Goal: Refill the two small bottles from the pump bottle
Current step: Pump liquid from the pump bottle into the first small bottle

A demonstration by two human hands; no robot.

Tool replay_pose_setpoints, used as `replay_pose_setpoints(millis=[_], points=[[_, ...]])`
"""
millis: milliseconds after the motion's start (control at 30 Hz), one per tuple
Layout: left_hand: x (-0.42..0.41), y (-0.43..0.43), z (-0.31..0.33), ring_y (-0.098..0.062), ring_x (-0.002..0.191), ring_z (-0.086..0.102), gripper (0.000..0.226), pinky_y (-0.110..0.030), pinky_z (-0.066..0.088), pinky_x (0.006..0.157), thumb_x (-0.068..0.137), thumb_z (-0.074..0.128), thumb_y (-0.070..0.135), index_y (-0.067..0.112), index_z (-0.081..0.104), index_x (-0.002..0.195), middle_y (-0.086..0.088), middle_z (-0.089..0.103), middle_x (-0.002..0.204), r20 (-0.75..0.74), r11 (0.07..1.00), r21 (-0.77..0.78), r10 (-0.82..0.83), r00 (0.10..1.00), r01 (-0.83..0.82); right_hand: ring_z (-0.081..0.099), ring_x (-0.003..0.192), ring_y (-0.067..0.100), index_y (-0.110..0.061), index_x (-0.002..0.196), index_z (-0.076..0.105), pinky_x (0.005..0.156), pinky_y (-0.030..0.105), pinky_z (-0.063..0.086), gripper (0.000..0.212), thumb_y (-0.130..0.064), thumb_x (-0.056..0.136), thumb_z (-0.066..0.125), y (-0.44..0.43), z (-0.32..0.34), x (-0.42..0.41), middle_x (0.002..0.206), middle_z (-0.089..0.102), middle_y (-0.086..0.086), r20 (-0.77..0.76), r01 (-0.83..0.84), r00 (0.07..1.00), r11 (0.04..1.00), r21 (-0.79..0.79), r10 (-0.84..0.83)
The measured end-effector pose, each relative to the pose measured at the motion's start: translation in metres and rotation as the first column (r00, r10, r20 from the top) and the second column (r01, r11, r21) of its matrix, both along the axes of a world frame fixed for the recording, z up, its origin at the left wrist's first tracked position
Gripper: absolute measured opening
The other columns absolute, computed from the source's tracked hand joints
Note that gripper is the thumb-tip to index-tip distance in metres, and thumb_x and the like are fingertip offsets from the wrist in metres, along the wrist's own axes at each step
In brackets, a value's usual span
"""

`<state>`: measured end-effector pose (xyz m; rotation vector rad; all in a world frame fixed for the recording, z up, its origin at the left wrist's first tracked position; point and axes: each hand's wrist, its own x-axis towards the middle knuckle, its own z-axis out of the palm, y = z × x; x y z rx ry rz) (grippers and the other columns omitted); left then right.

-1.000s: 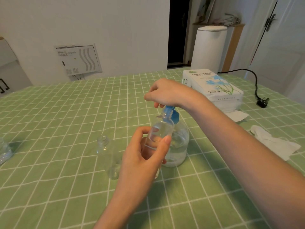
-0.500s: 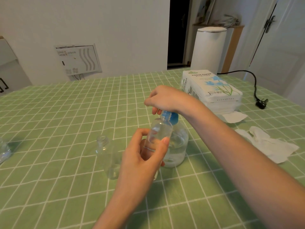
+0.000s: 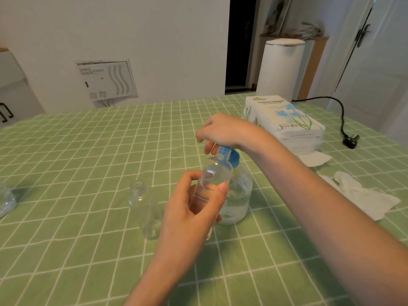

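The right hand (image 3: 223, 131), fingers curled over the blue pump head (image 3: 231, 157), has sunk since a second ago and keeps the plunger down. So a squirt should be going into the small bottle (image 3: 215, 180), gripped round its body by the left hand (image 3: 187, 213), mouth under the spout, against the pump bottle (image 3: 239, 195) mid-table (image 3: 88, 151). The second small bottle (image 3: 143, 206) waits uncapped just left; the only readable print is "TISSUE PAPER" on the pack (image 3: 284, 120) toward the far right corner.
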<state>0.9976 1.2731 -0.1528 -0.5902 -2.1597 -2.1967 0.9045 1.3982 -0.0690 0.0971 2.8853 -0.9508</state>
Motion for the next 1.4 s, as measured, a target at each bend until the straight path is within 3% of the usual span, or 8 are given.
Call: replay_pose_setpoints(millis=[100, 233, 433, 600, 700, 767, 1033, 1400], points=[[-0.001, -0.001, -0.002, -0.008, 0.055, 0.059, 0.026, -0.018, 0.050, 0.053, 0.074, 0.067, 0.051, 0.029, 0.061, 0.086, -0.004, 0.068, 0.072, 0.003, 1.000, -0.024, 0.007, 1.000, -0.007, 0.055, 0.081, 0.022, 0.000, 0.114, 0.062, 0.072, 0.031, 0.043, 0.035, -0.023, 0.090, 0.050, -0.001, -0.004, 0.001, 0.112, 0.068, 0.018, 0.027, 0.004, 1.000, 1.000, -0.006, -0.004], [-0.002, -0.001, -0.003, -0.007, 0.056, 0.059, 0.025, -0.017, 0.050, 0.054, 0.073, 0.065, 0.050, 0.030, 0.061, 0.087, 0.000, 0.069, 0.071, -0.002, 1.000, -0.027, 0.004, 1.000, -0.004, 0.064, 0.091, 0.028, -0.002, 0.113, 0.062, 0.074, 0.031, 0.045, 0.036, -0.026, 0.090, 0.050, 0.000, -0.004, 0.001, 0.109, 0.069, 0.015, 0.021, 0.004, 1.000, 1.000, 0.004, -0.004], [-0.002, -0.001, -0.001, -0.017, 0.066, 0.066, 0.021, -0.020, 0.053, 0.056, 0.071, 0.064, 0.047, 0.034, 0.059, 0.087, 0.007, 0.068, 0.070, -0.016, 1.000, -0.028, 0.011, 1.000, -0.012, 0.054, 0.077, 0.020, -0.004, 0.110, 0.062, 0.061, 0.027, 0.039, 0.034, -0.029, 0.090, 0.051, 0.002, 0.007, 0.000, 0.107, 0.069, 0.012, 0.001, -0.006, 1.000, 0.995, 0.099, 0.006], [-0.002, 0.000, 0.000, -0.008, 0.060, 0.061, 0.019, -0.017, 0.050, 0.054, 0.073, 0.064, 0.043, 0.031, 0.060, 0.087, 0.006, 0.069, 0.070, -0.006, 1.000, -0.020, 0.007, 1.000, -0.007, 0.063, 0.087, 0.025, -0.005, 0.114, 0.059, 0.079, 0.034, 0.051, 0.034, -0.026, 0.089, 0.053, 0.000, 0.004, -0.002, 0.106, 0.069, 0.013, 0.010, -0.007, 1.000, 0.999, 0.043, 0.007], [-0.003, -0.002, -0.002, -0.012, 0.057, 0.060, 0.020, -0.027, 0.054, 0.055, 0.072, 0.065, 0.043, 0.031, 0.060, 0.087, 0.002, 0.068, 0.069, 0.000, 0.999, -0.036, 0.022, 1.000, -0.022, 0.065, 0.096, 0.028, -0.004, 0.114, 0.060, 0.089, 0.039, 0.050, 0.034, -0.025, 0.089, 0.054, 0.000, 0.000, -0.002, 0.108, 0.069, 0.016, 0.010, -0.009, 1.000, 0.999, 0.034, 0.008], [-0.003, -0.002, -0.002, -0.010, 0.053, 0.058, 0.020, -0.034, 0.053, 0.057, 0.072, 0.065, 0.043, 0.030, 0.060, 0.086, -0.002, 0.068, 0.069, 0.003, 0.999, -0.047, 0.028, 1.000, -0.028, 0.063, 0.092, 0.027, -0.003, 0.114, 0.060, 0.090, 0.041, 0.050, 0.034, -0.025, 0.089, 0.054, 0.000, -0.004, -0.002, 0.109, 0.069, 0.017, 0.021, -0.009, 1.000, 1.000, 0.017, 0.009], [-0.002, -0.001, -0.001, -0.006, 0.055, 0.059, 0.025, -0.018, 0.050, 0.053, 0.074, 0.067, 0.051, 0.031, 0.060, 0.087, 0.003, 0.069, 0.071, 0.000, 0.999, -0.028, 0.025, 1.000, -0.025, 0.060, 0.084, 0.023, -0.002, 0.115, 0.061, 0.092, 0.043, 0.048, 0.038, -0.029, 0.089, 0.054, -0.001, -0.001, 0.002, 0.111, 0.068, 0.018, -0.005, -0.019, 1.000, 1.000, 0.010, 0.020], [-0.001, 0.000, 0.000, -0.019, 0.068, 0.066, 0.027, -0.015, 0.048, 0.053, 0.071, 0.066, 0.051, 0.030, 0.061, 0.087, 0.004, 0.068, 0.072, 0.000, 1.000, 0.006, 0.021, 1.000, -0.021, 0.064, 0.107, 0.032, -0.002, 0.115, 0.062, 0.096, 0.045, 0.049, 0.037, -0.028, 0.088, 0.055, -0.001, 0.002, 0.001, 0.110, 0.069, 0.016, -0.004, -0.023, 1.000, 1.000, -0.014, 0.023]])
